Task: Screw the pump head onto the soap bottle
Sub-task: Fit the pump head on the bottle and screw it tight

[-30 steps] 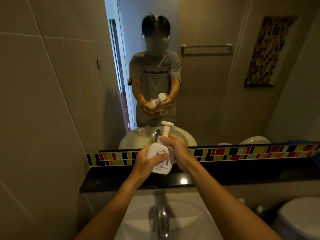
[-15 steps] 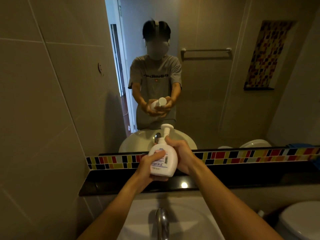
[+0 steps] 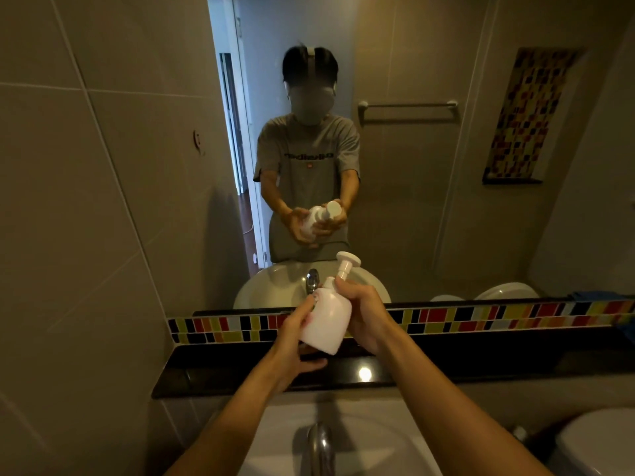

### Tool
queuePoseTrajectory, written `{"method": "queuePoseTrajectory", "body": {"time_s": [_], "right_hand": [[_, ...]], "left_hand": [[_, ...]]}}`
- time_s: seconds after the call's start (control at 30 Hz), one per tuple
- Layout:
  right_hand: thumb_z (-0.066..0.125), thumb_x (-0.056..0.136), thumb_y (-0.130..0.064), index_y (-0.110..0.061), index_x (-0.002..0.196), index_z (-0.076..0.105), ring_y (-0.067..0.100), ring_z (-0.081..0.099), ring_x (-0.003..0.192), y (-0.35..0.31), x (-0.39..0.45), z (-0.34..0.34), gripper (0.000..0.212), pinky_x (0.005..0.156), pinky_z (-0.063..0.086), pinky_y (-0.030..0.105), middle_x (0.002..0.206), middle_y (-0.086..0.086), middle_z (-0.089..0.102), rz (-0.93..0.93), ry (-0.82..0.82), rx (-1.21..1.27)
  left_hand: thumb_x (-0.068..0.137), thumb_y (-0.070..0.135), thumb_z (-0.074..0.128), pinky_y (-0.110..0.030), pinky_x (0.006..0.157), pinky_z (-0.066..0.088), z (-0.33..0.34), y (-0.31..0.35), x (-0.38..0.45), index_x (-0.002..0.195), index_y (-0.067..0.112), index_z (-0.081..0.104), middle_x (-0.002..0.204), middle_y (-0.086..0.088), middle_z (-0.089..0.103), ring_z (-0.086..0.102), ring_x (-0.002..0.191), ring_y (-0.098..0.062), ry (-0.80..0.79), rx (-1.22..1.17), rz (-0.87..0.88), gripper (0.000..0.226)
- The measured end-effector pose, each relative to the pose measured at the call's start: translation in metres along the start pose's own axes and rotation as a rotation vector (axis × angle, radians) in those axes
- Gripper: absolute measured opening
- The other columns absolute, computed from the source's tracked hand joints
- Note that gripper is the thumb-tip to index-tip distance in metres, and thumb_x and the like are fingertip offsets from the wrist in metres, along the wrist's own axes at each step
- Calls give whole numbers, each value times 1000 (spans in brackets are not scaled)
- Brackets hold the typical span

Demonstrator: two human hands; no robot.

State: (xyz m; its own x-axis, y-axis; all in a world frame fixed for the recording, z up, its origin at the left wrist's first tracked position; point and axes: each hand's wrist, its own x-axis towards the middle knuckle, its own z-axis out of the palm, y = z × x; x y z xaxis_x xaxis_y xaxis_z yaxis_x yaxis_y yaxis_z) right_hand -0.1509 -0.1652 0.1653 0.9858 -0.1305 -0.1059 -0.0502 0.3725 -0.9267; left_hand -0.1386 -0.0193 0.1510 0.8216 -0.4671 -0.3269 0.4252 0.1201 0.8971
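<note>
We are cupping the soap bottle (image 3: 325, 319) in our left hand (image 3: 294, 333). Our right hand (image 3: 364, 312) is pinching the pump head (image 3: 347, 266) collar; keeping it square should avoid cross-threading.

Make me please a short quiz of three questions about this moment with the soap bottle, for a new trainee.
1. True or false: the soap bottle stands on the black ledge.
2. Which hand grips the collar of the pump head? A) left B) right
3. Fill in: the bottle is tilted, its pump end toward the ____.

Key:
1. False; both hands hold it in the air.
2. B; the right hand is at the collar, the left hand holds the body.
3. mirror.
</note>
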Motion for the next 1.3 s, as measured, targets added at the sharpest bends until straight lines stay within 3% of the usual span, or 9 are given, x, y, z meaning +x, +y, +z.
{"method": "queuePoseTrajectory", "body": {"time_s": [0.13,0.27,0.37,0.57,0.63,0.77,0.9,1.1,1.3], "right_hand": [[67,85,-36,-8,110,64,32,66,88,0,3,-1,38,78,53,44,97,16,70,-22,71,-85],[71,84,-28,-5,108,67,26,71,83,0,2,-3,34,69,55,35,94,14,73,-69,107,-223],[71,86,-29,-7,111,68,20,71,83,5,-3,1,33,64,54,28,96,8,74,-104,142,-240],[64,91,-32,-2,114,64,18,64,80,3,-5,3,38,68,50,28,91,8,68,-74,101,-151],[63,91,-35,-4,112,64,21,64,84,3,-4,5,37,71,50,31,93,9,68,-69,105,-153],[67,88,-40,-8,108,68,21,67,87,2,-1,6,38,72,51,31,96,9,71,-52,137,-218],[70,84,-43,-12,101,67,16,73,79,6,-2,8,35,61,53,23,91,5,75,-34,163,-285],[49,90,-24,-7,100,66,22,59,79,0,-5,4,26,70,47,34,93,12,65,13,74,-62],[54,91,-28,-13,105,67,23,60,83,-7,-4,1,24,82,45,41,89,9,66,-9,-49,-209]], "left_hand": [[70,57,69,-50,89,54,-4,-3,4,117,23,58,119,-17,65,63,110,-36,-136,-45,-73,59],[60,45,84,-36,77,60,2,-12,12,116,19,57,113,-5,65,65,98,-20,146,415,311,67],[62,43,85,-12,64,43,4,-20,13,119,25,47,112,7,49,54,95,-10,353,776,566,71],[72,50,70,-51,84,57,-8,-15,12,115,27,51,125,-15,54,58,111,-34,-40,-35,133,52],[73,50,66,-57,87,54,-11,-12,10,116,26,53,124,-17,56,57,114,-38,-136,-100,20,51],[70,40,75,-42,79,58,-3,-9,9,109,32,52,121,-9,56,60,104,-25,-25,113,171,46],[58,42,87,-18,72,48,-3,-19,22,124,28,47,119,1,51,57,103,-14,276,640,491,78],[70,55,65,-45,80,55,-11,-12,6,123,22,52,118,-21,60,62,99,-35,-180,-77,66,64],[75,58,51,-42,69,56,-15,-12,7,123,15,57,115,-27,61,65,89,-40,-219,-267,40,65]]}}
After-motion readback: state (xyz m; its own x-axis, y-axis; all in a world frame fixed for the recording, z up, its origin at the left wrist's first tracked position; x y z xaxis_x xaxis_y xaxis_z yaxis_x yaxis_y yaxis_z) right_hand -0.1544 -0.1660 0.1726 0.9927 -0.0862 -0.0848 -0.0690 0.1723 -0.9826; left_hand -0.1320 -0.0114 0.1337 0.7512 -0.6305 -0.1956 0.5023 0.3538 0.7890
